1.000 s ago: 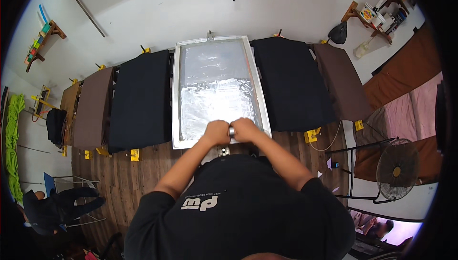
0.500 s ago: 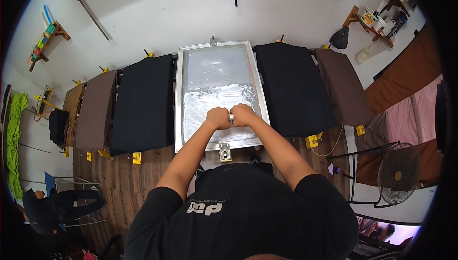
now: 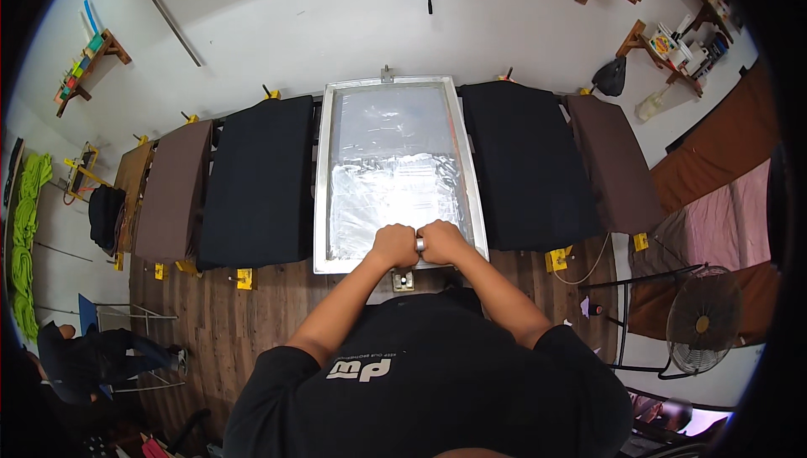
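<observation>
Both my fists meet near the close end of a screen printing frame point(image 3: 325, 197), a silver metal rectangle with shiny film over its mesh. My left hand point(image 3: 393, 245) is closed, knuckles up. My right hand point(image 3: 443, 242) is closed right beside it. Between them shows a short piece of a silver handle point(image 3: 419, 244), gripped by both; the rest of it is hidden under my hands. The far part of the mesh point(image 3: 393, 126) looks grey and smoother, while the near part point(image 3: 395, 185) glares brightly and looks wrinkled. A metal clamp point(image 3: 403, 281) sits at the frame's near edge.
Black cloth-covered boards point(image 3: 256, 181) flank the frame, with brown cloth-covered boards point(image 3: 172, 193) beyond. Yellow brackets point(image 3: 244, 278) stick out along the near side. A standing fan point(image 3: 704, 321) is at right; another person point(image 3: 92, 357) sits at lower left. Wall shelves point(image 3: 685, 63) hold supplies.
Both fists have slid toward me along the mesh, from its lower middle to the near end, still closed on the silver handle. The whole view has shifted slightly.
</observation>
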{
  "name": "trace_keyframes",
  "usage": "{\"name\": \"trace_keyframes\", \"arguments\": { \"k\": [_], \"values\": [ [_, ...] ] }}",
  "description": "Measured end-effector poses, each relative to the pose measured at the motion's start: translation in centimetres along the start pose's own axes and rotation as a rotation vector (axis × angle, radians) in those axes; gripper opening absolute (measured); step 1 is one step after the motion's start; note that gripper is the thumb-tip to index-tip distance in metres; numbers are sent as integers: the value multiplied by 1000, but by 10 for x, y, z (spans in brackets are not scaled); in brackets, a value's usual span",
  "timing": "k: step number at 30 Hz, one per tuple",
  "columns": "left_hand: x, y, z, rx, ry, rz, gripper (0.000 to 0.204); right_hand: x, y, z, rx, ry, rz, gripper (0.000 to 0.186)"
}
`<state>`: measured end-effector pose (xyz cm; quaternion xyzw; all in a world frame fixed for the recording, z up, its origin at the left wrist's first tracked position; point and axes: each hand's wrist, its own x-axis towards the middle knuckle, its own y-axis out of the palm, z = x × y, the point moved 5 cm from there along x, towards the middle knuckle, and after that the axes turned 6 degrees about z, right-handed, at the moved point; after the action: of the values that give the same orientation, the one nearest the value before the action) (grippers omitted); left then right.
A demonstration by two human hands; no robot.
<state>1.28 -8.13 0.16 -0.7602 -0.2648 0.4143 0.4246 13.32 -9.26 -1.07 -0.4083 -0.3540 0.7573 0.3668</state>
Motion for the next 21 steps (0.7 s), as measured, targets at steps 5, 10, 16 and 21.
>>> {"name": "trace_keyframes", "arguments": {
  "k": [5, 10, 16, 21],
  "values": [
    [2, 4, 4, -16, -17, 26, 25, -1, 0, 2, 9, -33, -34, 26],
    [13, -4, 9, -32, -20, 163, 28, 15, -2, -11, 27, -58, 73, 21],
    [47, -19, 19, -74, -55, 36, 28, 44, -31, -24, 0, -69, -54, 18],
    [39, 1, 19, -13, 77, -361, 28, 32, -8, -18, -19, -126, -317, 18]
  ]
}}
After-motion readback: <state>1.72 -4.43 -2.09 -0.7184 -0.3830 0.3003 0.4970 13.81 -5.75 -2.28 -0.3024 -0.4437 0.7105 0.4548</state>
